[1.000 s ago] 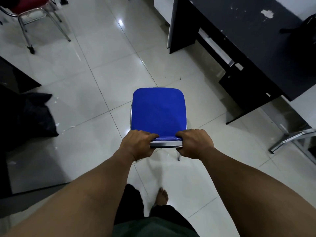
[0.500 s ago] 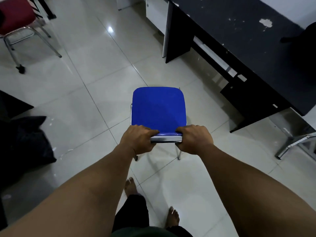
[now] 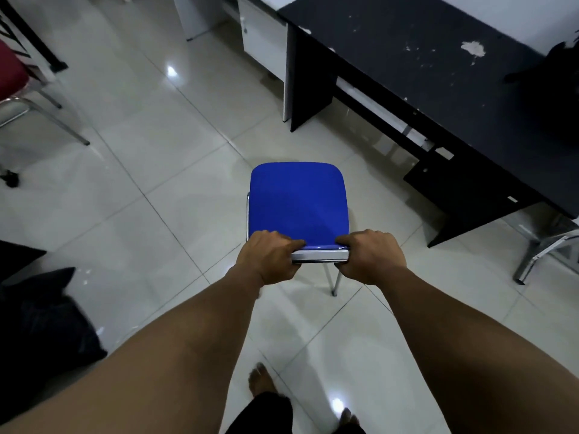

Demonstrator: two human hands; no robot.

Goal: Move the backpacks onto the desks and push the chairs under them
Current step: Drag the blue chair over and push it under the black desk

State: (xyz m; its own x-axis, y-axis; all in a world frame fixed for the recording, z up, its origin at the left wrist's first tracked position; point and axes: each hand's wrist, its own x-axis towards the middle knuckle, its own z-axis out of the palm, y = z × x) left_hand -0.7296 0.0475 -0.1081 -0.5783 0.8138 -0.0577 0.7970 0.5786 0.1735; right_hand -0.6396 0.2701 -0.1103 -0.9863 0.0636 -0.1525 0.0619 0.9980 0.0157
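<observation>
A blue chair (image 3: 297, 202) with a chrome frame stands on the tiled floor straight ahead of me. My left hand (image 3: 269, 256) grips the left end of its backrest top and my right hand (image 3: 371, 256) grips the right end. A black desk (image 3: 438, 73) with a scuffed top stands to the front right, its open knee space facing the chair. A dark backpack (image 3: 554, 67) lies on the desk at the right edge of the view. Another dark bag (image 3: 40, 321) sits on the floor at my left.
A red chair (image 3: 12, 83) with chrome legs stands at the far left. A white drawer cabinet (image 3: 263, 39) adjoins the desk's left side. Chrome legs of another piece of furniture (image 3: 545, 249) show at the right. My bare feet are below.
I have stepped forward with the blue chair in both hands. The desk has drawn closer and more of its left side and the white cabinet show.
</observation>
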